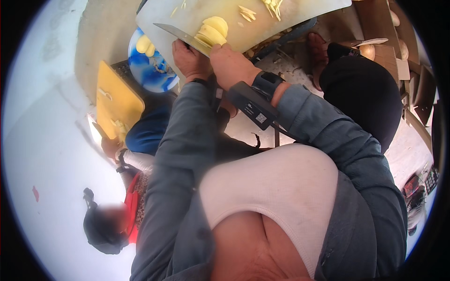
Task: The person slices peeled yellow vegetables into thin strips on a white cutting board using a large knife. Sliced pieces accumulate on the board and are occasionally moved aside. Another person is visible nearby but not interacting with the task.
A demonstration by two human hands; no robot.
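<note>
My right hand (233,66) is closed around the handle end of a kitchen knife (179,35), whose blade points up and to the left. My left hand (191,61) is on the near side of the blade, its fingers curled and partly hidden by it. Just beyond the blade, peeled potato slices (213,28) lean in an overlapping stack on a white cutting board (302,7). Cut potato sticks (247,14) lie farther back, and a second pile of thin sticks (272,7) is at the top edge.
Left of the board, a blue-and-white bowl (149,75) holds peeled potatoes (145,45). A co-worker's hand (111,146) is by a yellow cutting board (117,100). Peelings (277,37) show below my board. At right, cardboard boxes (386,58) stand near round produce (367,52).
</note>
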